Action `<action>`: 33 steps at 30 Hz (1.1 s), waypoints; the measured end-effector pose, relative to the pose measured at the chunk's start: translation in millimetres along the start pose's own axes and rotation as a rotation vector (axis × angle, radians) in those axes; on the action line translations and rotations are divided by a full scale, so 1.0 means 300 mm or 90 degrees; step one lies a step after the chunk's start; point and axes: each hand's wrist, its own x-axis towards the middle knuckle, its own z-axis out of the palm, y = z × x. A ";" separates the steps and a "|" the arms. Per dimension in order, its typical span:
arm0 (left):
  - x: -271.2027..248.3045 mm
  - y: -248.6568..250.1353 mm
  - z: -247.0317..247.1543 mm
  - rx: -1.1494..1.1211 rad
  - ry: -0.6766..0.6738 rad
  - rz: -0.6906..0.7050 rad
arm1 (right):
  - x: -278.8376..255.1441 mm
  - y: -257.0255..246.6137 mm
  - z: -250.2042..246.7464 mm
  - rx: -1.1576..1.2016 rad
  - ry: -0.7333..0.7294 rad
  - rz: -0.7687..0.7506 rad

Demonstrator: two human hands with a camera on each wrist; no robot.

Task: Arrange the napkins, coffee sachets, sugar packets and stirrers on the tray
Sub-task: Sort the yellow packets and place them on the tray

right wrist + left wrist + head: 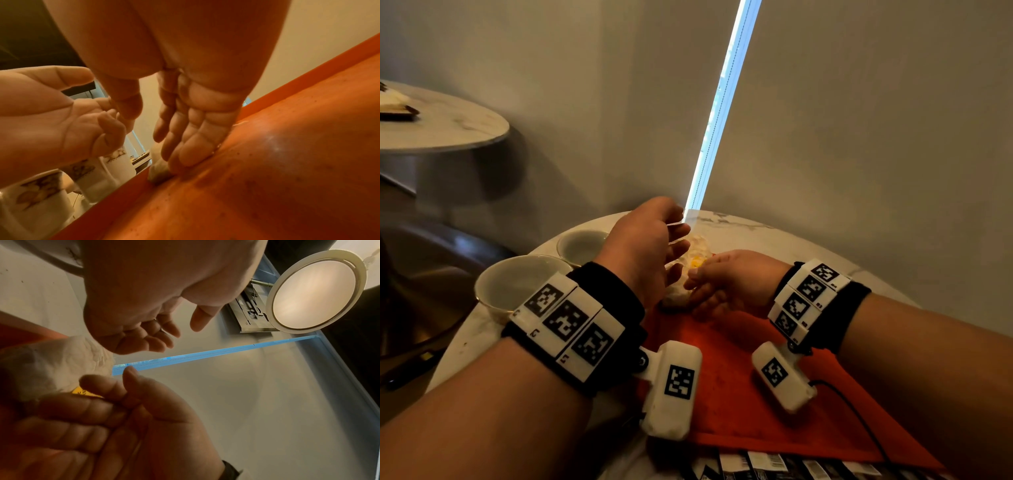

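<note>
Your left hand [643, 246] is raised above the far end of the orange tray [739, 377]. Its palm faces right and its fingers [164, 334] are loosely bent; this grip is slack and holds nothing.

Your right hand [726, 281] is lower, at the far edge of the tray. In the right wrist view its fingers [191, 146] are nearly straight and point down, with the tips touching the tray surface beside a pale crumpled napkin [158, 172]. The thumb [127, 104] stands apart from the fingers. This grip is also slack; no object is pinched in it. Whether the fingertips press the napkin itself cannot be told.

The napkin [681, 277] lies between the two hands, at the far rim of the tray. A small yellow packet [697, 263] shows against it, just beside the right thumb. The left wrist view shows the same yellow packet [82, 391] wedged between the napkin [53, 365] and the right fingers.

A row of dark sachets [774, 466] with barcodes lies along the near edge of the tray.

Two white bowls [517, 284] stand on the marble table [756, 233], to the left of the tray. The nearer bowl is partly hidden by your left wrist band.

A second round table [448, 126] stands well apart at the far left.
</note>
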 end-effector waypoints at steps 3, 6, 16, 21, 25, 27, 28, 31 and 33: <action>0.003 0.000 -0.002 -0.020 0.002 0.012 | 0.007 -0.009 0.023 0.016 0.010 -0.005; 0.003 0.002 -0.003 -0.029 0.003 0.013 | 0.030 -0.011 0.035 0.019 0.032 0.016; -0.006 0.015 -0.004 -0.007 -0.011 -0.012 | 0.063 0.015 -0.042 0.089 0.250 -0.024; -0.009 0.005 0.008 0.100 -0.052 -0.079 | 0.088 -0.002 -0.088 0.280 0.216 0.029; -0.004 -0.006 0.013 0.144 -0.065 -0.104 | 0.110 -0.037 -0.066 0.355 0.161 0.040; 0.000 -0.011 0.014 0.140 -0.063 -0.098 | 0.117 -0.053 -0.043 0.355 0.148 0.032; 0.002 -0.016 0.015 0.135 -0.061 -0.092 | 0.118 -0.059 -0.034 0.345 0.143 0.028; 0.008 -0.027 0.017 0.123 -0.055 -0.085 | 0.125 -0.069 -0.018 0.315 0.121 0.026; 0.007 -0.029 0.019 0.123 -0.054 -0.090 | 0.132 -0.070 -0.017 0.299 0.121 0.025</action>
